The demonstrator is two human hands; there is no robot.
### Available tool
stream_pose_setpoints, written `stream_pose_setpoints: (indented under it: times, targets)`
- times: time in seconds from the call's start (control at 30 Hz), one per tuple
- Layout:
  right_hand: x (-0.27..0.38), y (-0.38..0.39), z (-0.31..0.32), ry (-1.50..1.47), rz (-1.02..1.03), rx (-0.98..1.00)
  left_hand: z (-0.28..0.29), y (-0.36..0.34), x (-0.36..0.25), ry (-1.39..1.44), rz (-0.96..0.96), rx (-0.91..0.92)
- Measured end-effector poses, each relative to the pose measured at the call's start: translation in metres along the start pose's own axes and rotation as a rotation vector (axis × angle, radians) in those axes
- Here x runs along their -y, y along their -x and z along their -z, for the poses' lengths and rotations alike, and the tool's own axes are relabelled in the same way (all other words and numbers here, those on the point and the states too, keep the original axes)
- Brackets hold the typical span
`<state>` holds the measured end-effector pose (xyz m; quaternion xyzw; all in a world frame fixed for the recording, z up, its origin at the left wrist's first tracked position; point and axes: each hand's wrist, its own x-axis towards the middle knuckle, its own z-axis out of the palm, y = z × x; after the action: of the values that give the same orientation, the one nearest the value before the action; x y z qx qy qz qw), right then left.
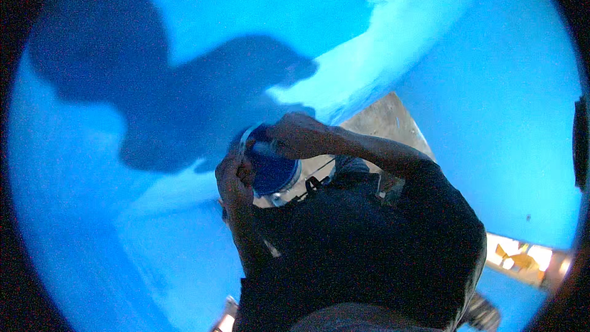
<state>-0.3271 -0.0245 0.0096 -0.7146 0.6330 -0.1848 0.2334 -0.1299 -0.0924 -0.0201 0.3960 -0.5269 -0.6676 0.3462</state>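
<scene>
A bucket [275, 172] with dark blue inside hangs or stands in front of my body; which of the two I cannot tell. My left hand [235, 179] is closed at its left rim, the thumb near the pale edge. Over the opening, my right hand [300, 135] is bent down with its fingers curled together. A light blue piece shows just below those fingers, inside the bucket's mouth, too dim to name. Both forearms come out of dark short sleeves.
A blue wall [516, 110] curves round the view, with a lighter, brighter streak across its upper part. My dark shadow falls over the upper left. Grey bare floor [390, 123] shows beyond my right forearm. A bright opening [522, 261] lies at the lower right.
</scene>
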Motion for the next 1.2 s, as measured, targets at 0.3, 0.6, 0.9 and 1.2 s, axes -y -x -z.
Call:
stream_pose_setpoints:
  times: [0.3,0.6,0.9,1.2]
  targets:
    - [-0.009,0.018,0.009,-0.303,0.307,-0.041,-0.021,0.002,-0.001,-0.382,-0.368,-0.004]
    - [-0.007,0.001,-0.041,0.146,0.19,-0.323,0.017,0.018,-0.008,-0.109,-0.104,-0.011]
    - [0.018,0.012,-0.007,-0.168,0.016,-0.095,0.007,0.013,-0.007,-0.035,-0.148,-0.075]
    - [-0.004,-0.017,-0.008,-0.16,0.061,-0.049,0.002,-0.014,0.0,-0.046,-0.134,-0.004]
